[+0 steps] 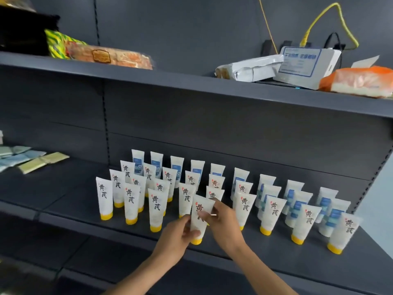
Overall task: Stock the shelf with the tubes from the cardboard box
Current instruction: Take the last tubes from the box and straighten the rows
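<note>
Holding one white plastic tube with a yellow cap [198, 218] between both hands, we set it cap-down near the front edge of the dark grey metal shelf [70, 206], filling the gap in the front row. Head view: our left hand [177, 238] pinches the lower body just above the cap, steadying the base; our right hand [222, 218] pinches the upper body, keeping the label facing outward. The standing white tubes [156, 209] form rows running back toward the rear panel, yellow-capped in front, blue-labelled behind, presumably so that each column reads as one product. The cardboard box is out of view. Flat green and blue packets [25, 158] lie at the shelf's left end.
</note>
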